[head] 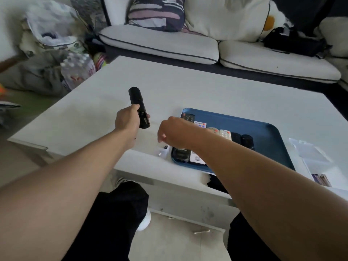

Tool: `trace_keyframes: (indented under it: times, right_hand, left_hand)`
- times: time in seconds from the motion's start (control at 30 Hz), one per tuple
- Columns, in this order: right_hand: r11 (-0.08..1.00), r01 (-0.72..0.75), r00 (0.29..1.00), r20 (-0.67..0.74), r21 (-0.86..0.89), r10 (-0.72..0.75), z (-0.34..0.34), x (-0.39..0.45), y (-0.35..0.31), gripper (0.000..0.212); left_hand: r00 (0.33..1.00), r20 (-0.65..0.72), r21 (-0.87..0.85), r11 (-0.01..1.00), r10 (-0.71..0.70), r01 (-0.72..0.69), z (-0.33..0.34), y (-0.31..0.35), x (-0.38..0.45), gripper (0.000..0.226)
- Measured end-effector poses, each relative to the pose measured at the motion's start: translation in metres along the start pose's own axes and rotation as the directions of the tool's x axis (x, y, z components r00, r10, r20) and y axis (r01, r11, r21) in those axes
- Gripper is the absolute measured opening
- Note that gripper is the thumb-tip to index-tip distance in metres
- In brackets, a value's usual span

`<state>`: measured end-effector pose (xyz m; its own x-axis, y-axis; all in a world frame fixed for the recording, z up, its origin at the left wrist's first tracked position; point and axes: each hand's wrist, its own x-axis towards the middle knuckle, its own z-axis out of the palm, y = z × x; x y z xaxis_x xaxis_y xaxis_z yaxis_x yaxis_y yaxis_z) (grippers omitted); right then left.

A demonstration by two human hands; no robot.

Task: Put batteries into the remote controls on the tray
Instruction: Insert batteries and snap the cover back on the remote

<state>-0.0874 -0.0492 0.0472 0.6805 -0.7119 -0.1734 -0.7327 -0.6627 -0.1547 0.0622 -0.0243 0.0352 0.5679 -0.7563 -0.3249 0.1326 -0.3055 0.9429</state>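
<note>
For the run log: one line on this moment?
left hand grips black remote | right hand over tray edge, grasp unclear

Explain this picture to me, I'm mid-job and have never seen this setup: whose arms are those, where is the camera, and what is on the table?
There is no machine here. The single picture comes from a wide-angle camera worn on a person's head, looking forward and down, so the two bare arms are that person's own. The left hand has a grip on a black remote control, held above the white table with its battery slot seemingly open. The right hand hangs over the near left corner of a blue tray; whether it holds anything is hidden. The tray carries several more remotes, black and light. A clear plastic box lies right of the tray. A sofa stands behind.
</note>
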Motion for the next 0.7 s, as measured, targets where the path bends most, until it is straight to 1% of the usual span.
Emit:
trace_keyframes:
  times: [0.07, 0.2, 0.33, 0.4, 0.47, 0.53, 0.57, 0.63, 0.67, 0.7]
  right_hand:
    - [0.999, 0.018, 0.999, 0.041, -0.045, -0.016, -0.003, 0.012, -0.008, 0.022]
    - [0.994, -0.011, 0.977, 0.211, -0.112, 0.035, -0.002, 0.027, -0.021, 0.032]
    - [0.985, -0.027, 0.967, 0.246, -0.171, 0.069, 0.006, 0.036, -0.025, 0.027]
    - [0.987, 0.001, 0.970, 0.240, -0.158, 0.038, 0.008, 0.042, -0.028, 0.029]
    - [0.995, 0.055, 0.986, 0.163, -0.081, -0.041, 0.012, 0.050, -0.031, 0.029]
    - [0.994, 0.104, 0.991, 0.083, -0.020, -0.102, 0.018, 0.057, -0.038, 0.024]
    - [0.993, 0.116, 0.991, 0.064, 0.008, -0.116, 0.021, 0.060, -0.040, 0.029]
    - [0.991, 0.135, 0.987, 0.087, 0.024, -0.136, 0.023, 0.064, -0.043, 0.048]
    - [0.990, 0.142, 0.984, 0.109, 0.006, -0.141, 0.024, 0.067, -0.044, 0.050]
    - [0.990, 0.143, 0.982, 0.124, -0.014, -0.140, 0.024, 0.070, -0.044, 0.048]
  left_hand:
    - [1.000, 0.011, -0.021, 0.999, -0.026, 0.026, -0.009, -0.005, 0.006, 0.023]
    - [0.999, -0.015, -0.155, 0.987, -0.051, 0.048, -0.019, -0.007, 0.015, 0.023]
    - [0.992, -0.119, -0.259, 0.966, -0.051, 0.019, -0.027, -0.006, 0.023, 0.021]
    - [0.991, -0.128, -0.263, 0.965, -0.032, -0.003, -0.030, -0.007, 0.025, 0.021]
    - [0.993, -0.117, -0.261, 0.965, -0.013, -0.018, -0.032, -0.011, 0.027, 0.023]
    - [0.993, -0.111, -0.269, 0.963, -0.027, -0.004, -0.035, -0.011, 0.028, 0.023]
    - [0.993, -0.104, -0.298, 0.954, -0.050, 0.017, -0.035, -0.010, 0.028, 0.023]
    - [0.991, -0.082, -0.403, 0.913, -0.110, 0.068, -0.037, -0.005, 0.025, 0.020]
    - [0.989, -0.075, -0.443, 0.893, -0.127, 0.081, -0.038, -0.005, 0.025, 0.018]
    - [0.989, -0.071, -0.467, 0.880, -0.131, 0.083, -0.038, -0.004, 0.025, 0.017]
